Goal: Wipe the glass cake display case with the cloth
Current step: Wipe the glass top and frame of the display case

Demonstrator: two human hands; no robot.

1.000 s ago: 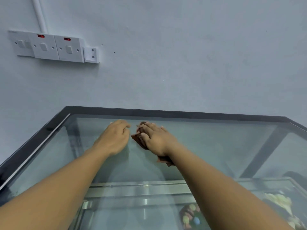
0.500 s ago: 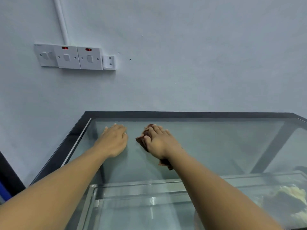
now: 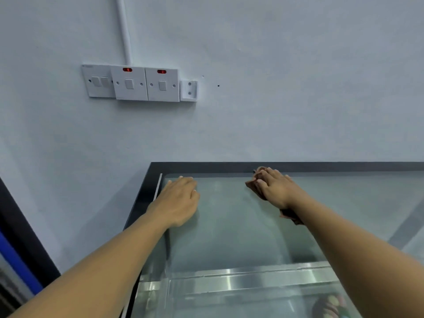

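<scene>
The glass display case point(image 3: 229, 226) fills the lower part of the view, with a black frame along its far and left edges. My right hand point(image 3: 275, 189) presses a brown cloth point(image 3: 253, 183) flat onto the glass top near the far edge; cloth ends stick out by my fingers and under my wrist. My left hand point(image 3: 177, 203) rests palm-down on the glass near the case's left edge, fingers together, holding nothing.
A pale wall stands right behind the case, with a row of white switches point(image 3: 137, 83) up left. A steel shelf rail point(image 3: 241, 281) and a decorated cake point(image 3: 330, 306) show through the glass. A dark frame with a blue strip point(image 3: 13, 255) stands at far left.
My right hand has slid the cloth away from my left hand, toward the far edge of the glass. The hands are now well apart. The view has shifted left and up.
</scene>
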